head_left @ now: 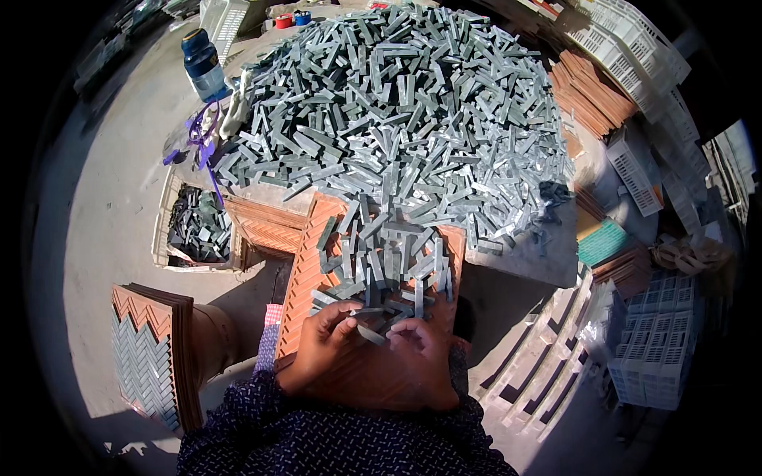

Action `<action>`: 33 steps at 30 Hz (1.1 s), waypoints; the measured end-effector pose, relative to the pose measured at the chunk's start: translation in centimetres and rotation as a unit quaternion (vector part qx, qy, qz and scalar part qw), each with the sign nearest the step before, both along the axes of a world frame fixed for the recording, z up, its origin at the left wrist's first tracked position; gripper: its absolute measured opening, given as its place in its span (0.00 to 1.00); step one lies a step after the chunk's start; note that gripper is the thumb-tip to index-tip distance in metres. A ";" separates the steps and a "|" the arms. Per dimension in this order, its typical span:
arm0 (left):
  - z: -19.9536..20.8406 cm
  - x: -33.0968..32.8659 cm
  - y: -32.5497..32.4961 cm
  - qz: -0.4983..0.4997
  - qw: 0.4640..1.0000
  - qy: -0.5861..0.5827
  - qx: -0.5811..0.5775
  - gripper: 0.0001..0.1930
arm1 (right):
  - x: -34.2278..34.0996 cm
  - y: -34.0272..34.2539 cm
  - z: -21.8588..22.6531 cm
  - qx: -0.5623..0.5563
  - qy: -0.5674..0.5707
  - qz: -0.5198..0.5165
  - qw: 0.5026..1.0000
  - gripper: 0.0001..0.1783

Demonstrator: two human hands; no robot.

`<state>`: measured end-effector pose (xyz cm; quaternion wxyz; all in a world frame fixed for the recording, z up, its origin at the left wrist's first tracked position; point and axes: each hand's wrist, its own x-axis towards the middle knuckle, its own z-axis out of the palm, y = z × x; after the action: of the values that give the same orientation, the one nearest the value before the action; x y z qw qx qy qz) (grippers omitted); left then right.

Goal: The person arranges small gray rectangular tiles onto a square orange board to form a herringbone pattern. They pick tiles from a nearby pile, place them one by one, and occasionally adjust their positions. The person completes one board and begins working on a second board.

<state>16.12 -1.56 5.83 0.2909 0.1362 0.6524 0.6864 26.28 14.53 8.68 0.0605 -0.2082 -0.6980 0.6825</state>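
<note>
An orange grooved tray rests on my lap and leans toward the table, with a loose heap of grey-green stone strips on it. Low over its near part, my left hand pinches a short stone strip between thumb and fingers. At the strip's other end, my right hand has its thumb and fingertips closed together. Where exactly the right fingertips grip it is hard to see. More strips lie just beyond both hands, and my forearms cover the tray's near end.
A large pile of stone strips covers the table ahead. At left stand a crate of dark pieces, stacked trays filled with strips and a blue bottle. A slatted pallet and white plastic crates are at right.
</note>
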 end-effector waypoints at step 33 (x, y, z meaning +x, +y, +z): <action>0.0 0.6 -2.7 -0.117 0.895 0.372 -0.218 0.07 | 5.1 1.9 -2.0 0.275 -0.050 0.017 0.960 0.07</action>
<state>16.68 -4.29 5.82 0.1278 0.3905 0.8254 0.3871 31.35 16.43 6.70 0.0687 -0.2049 -0.8645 0.4538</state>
